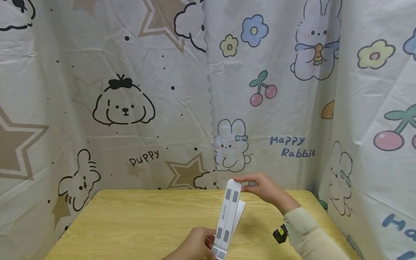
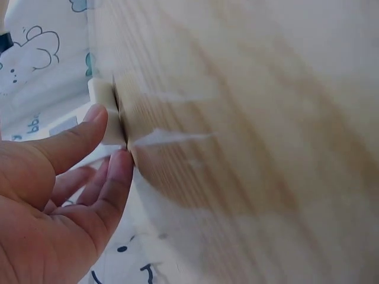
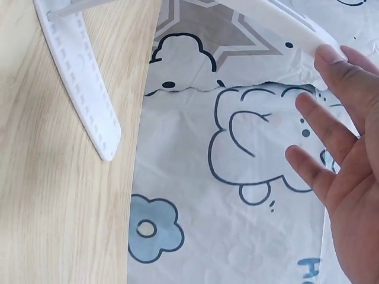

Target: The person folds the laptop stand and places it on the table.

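Observation:
A white folding laptop stand (image 1: 230, 211) with grey pads is held tilted above the front part of the table, its two bars side by side. Near its lower end, my left hand (image 1: 194, 245) pinches it between thumb and fingers; the left wrist view shows the thumb (image 2: 95, 115) against the white end piece. At the upper end my right hand (image 1: 263, 187) pinches the tip with thumb and index finger. Its other fingers stand away from the stand in the right wrist view. A notched leg (image 3: 83, 89) of the stand hangs out behind the bars.
The wooden table (image 1: 132, 219) has hanging printed curtains (image 1: 181, 117) at its back and sides. On the table's right side, beside the right sleeve, lies a small black object (image 1: 280, 234) with a yellow mark.

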A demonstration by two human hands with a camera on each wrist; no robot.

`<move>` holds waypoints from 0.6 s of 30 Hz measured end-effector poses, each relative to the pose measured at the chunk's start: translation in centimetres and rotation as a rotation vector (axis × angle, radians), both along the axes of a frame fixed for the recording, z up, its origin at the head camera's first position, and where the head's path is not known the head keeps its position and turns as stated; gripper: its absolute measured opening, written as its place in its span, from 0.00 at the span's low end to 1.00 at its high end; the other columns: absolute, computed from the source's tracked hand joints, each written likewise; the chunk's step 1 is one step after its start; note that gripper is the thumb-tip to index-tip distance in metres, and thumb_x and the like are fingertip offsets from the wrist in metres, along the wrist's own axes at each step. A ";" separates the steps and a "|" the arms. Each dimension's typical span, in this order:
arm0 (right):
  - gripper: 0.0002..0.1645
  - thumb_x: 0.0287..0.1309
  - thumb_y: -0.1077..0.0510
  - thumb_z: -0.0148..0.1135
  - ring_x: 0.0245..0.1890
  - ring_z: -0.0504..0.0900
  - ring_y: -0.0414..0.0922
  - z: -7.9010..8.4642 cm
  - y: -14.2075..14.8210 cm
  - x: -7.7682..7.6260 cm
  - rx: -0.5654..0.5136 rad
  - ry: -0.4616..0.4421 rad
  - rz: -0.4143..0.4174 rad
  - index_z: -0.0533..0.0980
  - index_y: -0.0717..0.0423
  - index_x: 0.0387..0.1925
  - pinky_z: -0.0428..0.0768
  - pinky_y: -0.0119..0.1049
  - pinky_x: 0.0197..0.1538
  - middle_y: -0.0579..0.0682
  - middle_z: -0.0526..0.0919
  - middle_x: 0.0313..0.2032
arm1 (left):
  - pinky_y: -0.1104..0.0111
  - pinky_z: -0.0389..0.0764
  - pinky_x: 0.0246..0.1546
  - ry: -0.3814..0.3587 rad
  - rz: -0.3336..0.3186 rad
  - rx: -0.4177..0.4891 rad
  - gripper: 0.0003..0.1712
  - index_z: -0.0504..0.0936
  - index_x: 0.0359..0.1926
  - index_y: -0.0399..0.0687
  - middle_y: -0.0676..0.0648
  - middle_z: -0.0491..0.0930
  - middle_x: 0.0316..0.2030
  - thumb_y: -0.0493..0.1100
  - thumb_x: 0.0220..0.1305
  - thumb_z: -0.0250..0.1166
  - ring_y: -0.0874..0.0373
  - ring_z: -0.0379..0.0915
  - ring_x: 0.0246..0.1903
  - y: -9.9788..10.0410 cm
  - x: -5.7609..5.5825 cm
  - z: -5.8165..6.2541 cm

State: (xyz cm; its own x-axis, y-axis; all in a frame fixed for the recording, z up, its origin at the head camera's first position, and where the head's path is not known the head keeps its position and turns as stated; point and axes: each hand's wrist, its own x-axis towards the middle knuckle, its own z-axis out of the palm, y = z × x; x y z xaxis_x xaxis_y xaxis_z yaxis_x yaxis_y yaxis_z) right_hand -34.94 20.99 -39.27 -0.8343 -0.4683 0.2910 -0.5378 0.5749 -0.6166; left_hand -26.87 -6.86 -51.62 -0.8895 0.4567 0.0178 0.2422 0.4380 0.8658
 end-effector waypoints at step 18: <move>0.37 0.67 0.65 0.62 0.68 0.74 0.54 1.8 0.2 0.1 0.171 -0.003 0.190 0.69 0.39 0.73 0.74 0.54 0.69 0.50 0.74 0.70 | 0.73 0.79 0.34 0.015 -0.022 -0.128 0.29 0.88 0.48 0.44 0.53 0.78 0.32 0.33 0.40 0.84 0.62 0.75 0.33 0.3 -0.3 0.2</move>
